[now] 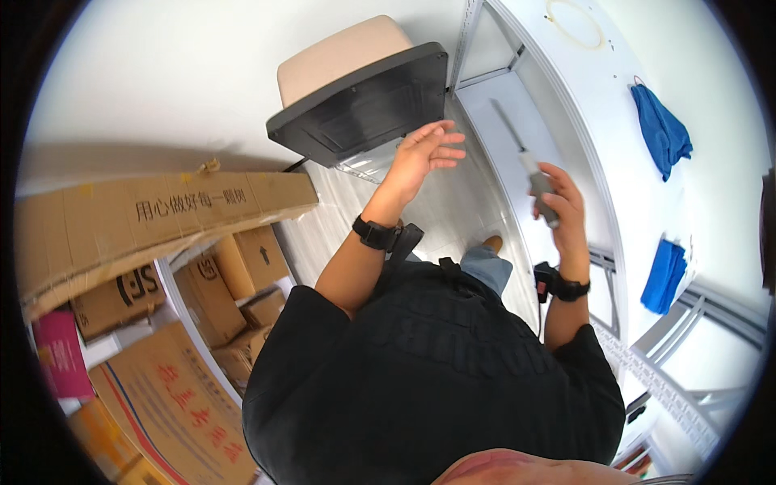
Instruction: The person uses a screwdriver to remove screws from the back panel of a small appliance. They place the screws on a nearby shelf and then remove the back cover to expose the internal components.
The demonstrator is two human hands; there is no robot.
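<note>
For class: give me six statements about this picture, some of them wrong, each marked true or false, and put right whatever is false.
1. The right hand holds a screwdriver. True.
2. The screwdriver's shaft points back at the person. False: it points away.
3. The left hand has its fingers open and holds nothing. True.
4. Only one wrist wears a band. False: a black band is on the left wrist and another on the right.
5. Cardboard boxes are on the person's left. True.
6. Two blue items are also on the left. False: the blue items are on the right.
</note>
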